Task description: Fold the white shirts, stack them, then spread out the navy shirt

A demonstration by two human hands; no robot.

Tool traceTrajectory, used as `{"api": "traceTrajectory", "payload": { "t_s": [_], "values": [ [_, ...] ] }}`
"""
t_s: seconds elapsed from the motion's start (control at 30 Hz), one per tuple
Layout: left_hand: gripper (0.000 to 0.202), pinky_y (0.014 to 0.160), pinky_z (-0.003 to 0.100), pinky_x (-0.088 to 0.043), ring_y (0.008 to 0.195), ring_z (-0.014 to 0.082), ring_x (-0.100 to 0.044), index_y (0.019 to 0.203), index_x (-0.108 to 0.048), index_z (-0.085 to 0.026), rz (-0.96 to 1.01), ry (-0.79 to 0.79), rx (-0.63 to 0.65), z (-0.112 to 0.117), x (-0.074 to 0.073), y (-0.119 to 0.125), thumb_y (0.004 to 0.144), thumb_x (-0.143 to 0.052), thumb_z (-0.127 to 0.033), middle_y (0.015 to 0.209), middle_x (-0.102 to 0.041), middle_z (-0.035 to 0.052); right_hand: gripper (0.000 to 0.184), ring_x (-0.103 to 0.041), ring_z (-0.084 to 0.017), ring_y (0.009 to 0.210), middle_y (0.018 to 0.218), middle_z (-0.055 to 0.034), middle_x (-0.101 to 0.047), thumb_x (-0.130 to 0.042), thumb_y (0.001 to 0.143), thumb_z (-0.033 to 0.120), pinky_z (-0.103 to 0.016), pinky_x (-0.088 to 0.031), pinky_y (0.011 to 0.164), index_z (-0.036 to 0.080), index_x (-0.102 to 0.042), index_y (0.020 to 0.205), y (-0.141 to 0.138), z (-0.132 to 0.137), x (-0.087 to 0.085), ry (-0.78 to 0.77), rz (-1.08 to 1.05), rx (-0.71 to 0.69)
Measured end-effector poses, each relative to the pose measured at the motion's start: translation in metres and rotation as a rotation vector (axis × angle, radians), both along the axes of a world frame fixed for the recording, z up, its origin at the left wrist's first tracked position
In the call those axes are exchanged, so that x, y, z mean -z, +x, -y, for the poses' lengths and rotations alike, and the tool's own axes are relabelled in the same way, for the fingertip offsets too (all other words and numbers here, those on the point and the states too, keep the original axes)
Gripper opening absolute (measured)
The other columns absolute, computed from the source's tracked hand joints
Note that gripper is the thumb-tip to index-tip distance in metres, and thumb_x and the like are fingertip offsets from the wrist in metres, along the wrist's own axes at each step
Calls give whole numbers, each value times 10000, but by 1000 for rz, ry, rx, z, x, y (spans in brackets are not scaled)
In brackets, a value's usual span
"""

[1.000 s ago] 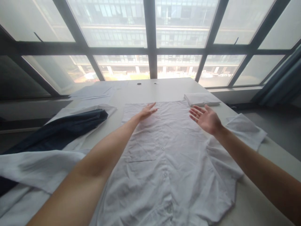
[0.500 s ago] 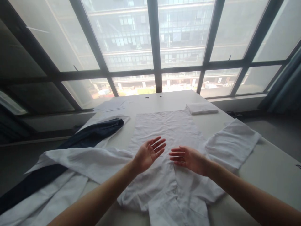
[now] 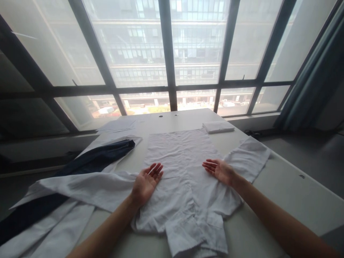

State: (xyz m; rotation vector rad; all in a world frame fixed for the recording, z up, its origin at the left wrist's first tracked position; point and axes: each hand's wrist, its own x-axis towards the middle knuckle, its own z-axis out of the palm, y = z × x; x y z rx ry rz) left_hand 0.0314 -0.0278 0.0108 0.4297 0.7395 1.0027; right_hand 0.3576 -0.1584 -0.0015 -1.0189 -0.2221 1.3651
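A white long-sleeved shirt lies spread on the table, its buttoned front up and its collar end towards me. One sleeve stretches left over dark cloth; the other sleeve reaches out to the right. My left hand is over the shirt's left side, palm turned up and fingers stretched out, holding nothing. Over the right side, near where that sleeve begins, my right hand is open too, palm tilted up. Whether either hand touches the fabric, I cannot tell.
Dark blue trousers or similar cloth and more white fabric lie at the left of the white table. A folded white cloth rests at the far right, thin white sheets at the far left. Windows rise behind.
My hands have moved apart from the shirt's middle, the left one leftward and the right one slightly rightward over the fabric. The view has shifted a little to the right.
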Motion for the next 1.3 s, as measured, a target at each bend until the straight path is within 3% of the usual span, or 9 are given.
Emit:
{"api": "traceTrajectory", "payload": {
  "t_s": [0.17, 0.37, 0.53, 0.67, 0.83, 0.97, 1.13, 1.23, 1.3],
  "values": [
    [240, 900, 367, -614, 1068, 233, -726, 944, -681, -129, -52, 82, -6, 6, 3, 4, 899, -468, -28, 1078, -750, 150, 178, -730, -192, 1024, 1145, -130, -726, -567, 952, 199, -331, -571, 953, 154, -652, 1101, 0, 4, -2, 140, -10, -83],
    [229, 889, 380, -611, 1034, 246, -737, 937, -684, -113, -42, 50, 24, 4, 2, 2, 900, -476, -26, 1067, -751, 167, 161, -724, -188, 1035, 1100, -91, -729, -577, 913, 167, -348, -596, 925, 202, -648, 1054, 8, 3, -1, 88, 20, -27],
    [237, 884, 361, -610, 1020, 233, -740, 945, -686, -118, -51, 54, 42, 4, 1, 1, 916, -466, -32, 1063, -753, 153, 141, -722, -195, 930, 1015, -60, -753, -647, 818, 214, -341, -607, 845, 228, -685, 953, 59, 7, -9, 174, 417, 249],
    [241, 879, 349, -611, 1004, 224, -743, 947, -693, -115, -65, 68, 45, 5, 1, 2, 913, -472, -24, 1048, -757, 146, 247, -699, -236, 779, 907, -108, -747, -620, 732, 268, -393, -585, 762, 167, -688, 946, 131, 18, 2, -55, 1057, 665],
    [242, 871, 337, -611, 976, 218, -749, 928, -699, -112, -73, 70, 45, 5, 1, 2, 909, -476, -20, 1019, -762, 145, 397, -636, -388, 1061, 1051, -247, -716, -586, 679, 211, -555, -486, 935, 105, -731, 1034, 195, 42, 26, -538, 1581, 693],
    [241, 859, 335, -614, 969, 218, -750, 924, -702, -115, -74, 67, 41, 5, 1, 2, 905, -480, -22, 1010, -764, 145, 589, -482, -504, 1263, 1355, -352, -548, -589, 692, 203, -677, -417, 933, 106, -660, 1269, 210, 55, 39, -786, 1600, 715],
    [248, 848, 333, -617, 972, 215, -751, 958, -706, -134, -71, 48, 40, 6, 0, 3, 890, -492, -28, 999, -769, 127, 456, -566, -487, 1166, 1127, -319, -672, -565, 671, 156, -742, -358, 939, 102, -729, 1093, 215, 53, 48, -820, 1576, 593],
    [252, 844, 329, -618, 963, 213, -753, 968, -707, -138, -70, 46, 40, 6, 0, 3, 889, -494, -30, 988, -771, 122, 433, -582, -450, 1164, 1122, -255, -706, -570, 664, 132, -749, -277, 1019, 144, -746, 1059, 212, 50, 47, -831, 1585, 630],
    [247, 837, 325, -619, 952, 210, -754, 958, -705, -133, -70, 49, 40, 6, 0, 3, 892, -491, -29, 980, -771, 123, 408, -611, -414, 1116, 1096, -215, -728, -572, 691, 140, -697, -330, 1019, 162, -752, 1056, 208, 50, 41, -805, 1571, 673]
  ]
}}
